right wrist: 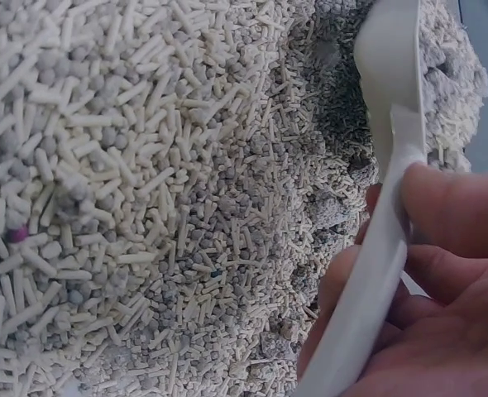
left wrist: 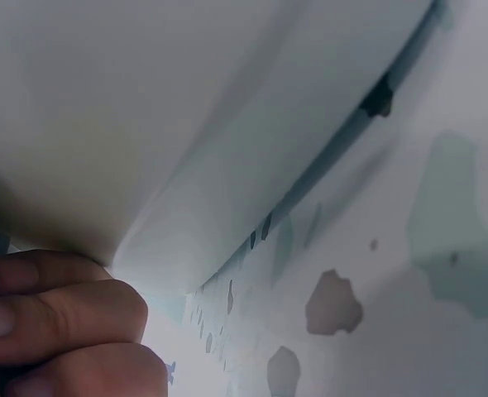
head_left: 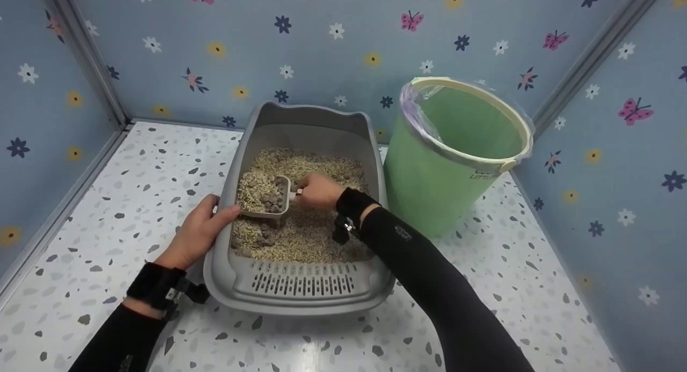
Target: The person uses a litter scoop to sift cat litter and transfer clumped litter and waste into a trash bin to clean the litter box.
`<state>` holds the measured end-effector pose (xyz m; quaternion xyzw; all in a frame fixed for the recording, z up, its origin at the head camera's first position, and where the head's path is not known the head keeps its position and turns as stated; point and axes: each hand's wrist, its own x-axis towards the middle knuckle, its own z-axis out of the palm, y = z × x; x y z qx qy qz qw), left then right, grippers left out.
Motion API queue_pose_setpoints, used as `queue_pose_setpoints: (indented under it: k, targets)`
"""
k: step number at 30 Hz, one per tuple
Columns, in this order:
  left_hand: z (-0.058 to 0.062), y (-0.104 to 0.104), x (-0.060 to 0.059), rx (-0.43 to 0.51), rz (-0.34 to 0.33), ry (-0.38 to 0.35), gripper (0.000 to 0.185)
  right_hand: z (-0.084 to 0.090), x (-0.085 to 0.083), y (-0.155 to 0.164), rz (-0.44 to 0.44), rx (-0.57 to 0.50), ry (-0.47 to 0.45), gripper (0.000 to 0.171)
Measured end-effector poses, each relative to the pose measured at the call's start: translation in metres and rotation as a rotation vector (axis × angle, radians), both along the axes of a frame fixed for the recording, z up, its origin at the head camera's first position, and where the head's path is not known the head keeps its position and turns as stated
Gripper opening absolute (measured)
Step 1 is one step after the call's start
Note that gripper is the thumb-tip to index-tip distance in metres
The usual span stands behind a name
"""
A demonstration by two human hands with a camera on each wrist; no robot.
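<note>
A grey litter box (head_left: 306, 302) stands on the speckled surface, filled with pelleted litter (head_left: 316, 243). My right hand (head_left: 320, 191) grips the handle of a pale litter scoop (head_left: 289, 197) over the litter. In the right wrist view, fingers and thumb wrap the scoop's white handle (right wrist: 368, 289). Litter and several darker clumps (head_left: 272, 199) heap in the scoop, near the box's left wall. My left hand (head_left: 198, 230) holds the box's left rim, thumb on top. The left wrist view shows its curled fingers (left wrist: 70, 318) under the rim.
A green bin (head_left: 435, 189) with a clear liner (head_left: 418, 114) over its rim stands close at the box's right. Patterned wall panels (head_left: 322, 39) enclose the back and both sides. Speckled surface (head_left: 134, 200) shows left of the box.
</note>
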<state>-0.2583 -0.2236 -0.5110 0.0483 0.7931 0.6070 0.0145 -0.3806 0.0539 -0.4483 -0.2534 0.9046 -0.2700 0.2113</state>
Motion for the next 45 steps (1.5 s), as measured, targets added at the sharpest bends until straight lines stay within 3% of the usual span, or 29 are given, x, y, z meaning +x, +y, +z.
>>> queue_pose_setpoints:
  k: [2, 5, 9, 24, 29, 35, 42, 45]
  targets:
    - [-0.0003, -0.0001, 0.0002, -0.012, 0.006, 0.006, 0.058, 0.0003, 0.0003, 0.0002, 0.001, -0.002, 0.002, 0.017]
    - [-0.0012, -0.0006, 0.0003, -0.021, 0.009, 0.011, 0.057, 0.0001, 0.0006, 0.0003, 0.005, -0.002, -0.003, 0.032]
    - [-0.0022, -0.0015, 0.0004, -0.027, 0.011, 0.018, 0.056, -0.0001, 0.001, -0.0002, -0.003, -0.016, -0.019, 0.037]
    - [-0.0015, -0.002, -0.0002, -0.052, 0.011, 0.039, 0.055, 0.004, 0.0022, 0.0006, -0.006, -0.015, 0.012, 0.03]
    - [-0.0008, -0.0017, -0.0007, -0.036, 0.009, 0.031, 0.057, 0.0034, 0.0017, -0.0002, -0.008, -0.002, 0.029, 0.019]
    - [0.0, -0.0014, -0.0009, -0.026, 0.008, 0.027, 0.057, 0.0028, 0.0014, 0.0004, 0.014, -0.006, 0.018, 0.017]
    - [0.0006, -0.0008, 0.0003, -0.013, 0.002, 0.008, 0.057, 0.0049, 0.0025, 0.001, 0.03, -0.012, 0.0, 0.031]
    - [0.0003, -0.0011, 0.0002, -0.014, 0.002, 0.008, 0.056, 0.0058, 0.0023, 0.0016, 0.023, -0.015, -0.008, 0.026]
